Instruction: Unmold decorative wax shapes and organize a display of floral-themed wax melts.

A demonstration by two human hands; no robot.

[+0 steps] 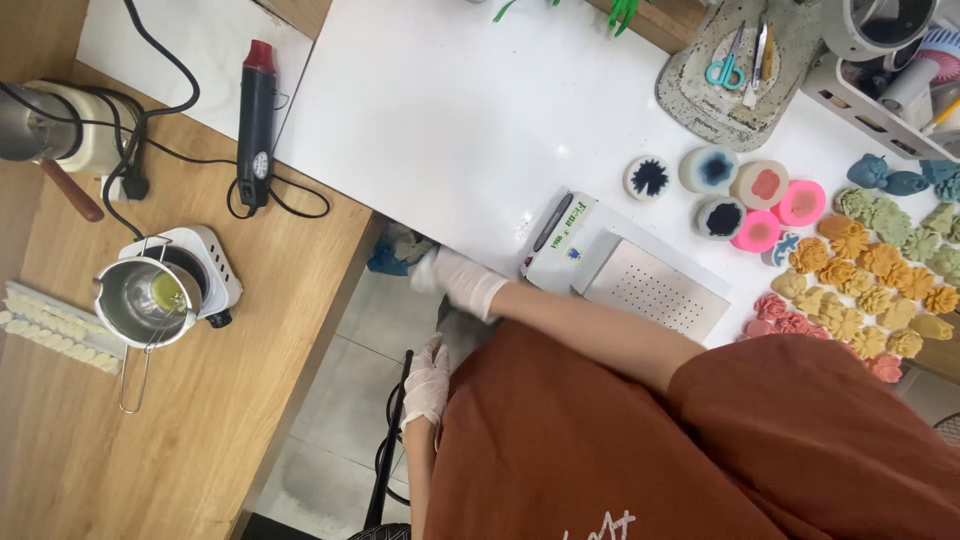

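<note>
Setting, head view: white worktop (450,120) fills the middle and right; a wooden bench (200,420) stands to the left, with a strip of tiled floor (330,430) showing between them.
Right hand: gloved right hand (460,280) reaches across the body to the near-left corner of the white worktop, just beside a white flat machine (620,265) with a perforated metal plate; fingers look loosely curled, and I cannot tell whether they grip anything.
Left hand: gloved left hand (427,385) hangs low over the floor gap, fingers relaxed and together, holding nothing that shows.
Beside the machine: round moulds (745,200) in pink, white and grey, then a spread of small flower-shaped pieces (870,280) in orange, yellow, green and pink to the right.
Far right: stone-look tray (735,75) with scissors, and a white organiser (880,95).
Bench items: metal pouring pot (145,300) on a small white hotplate (200,265), a black heat gun (257,120) with trailing cable, a pale mould strip (50,325).
Open room: the white worktop's middle is bare; the floor gap is narrow, partly taken by a black chair frame (385,450).
</note>
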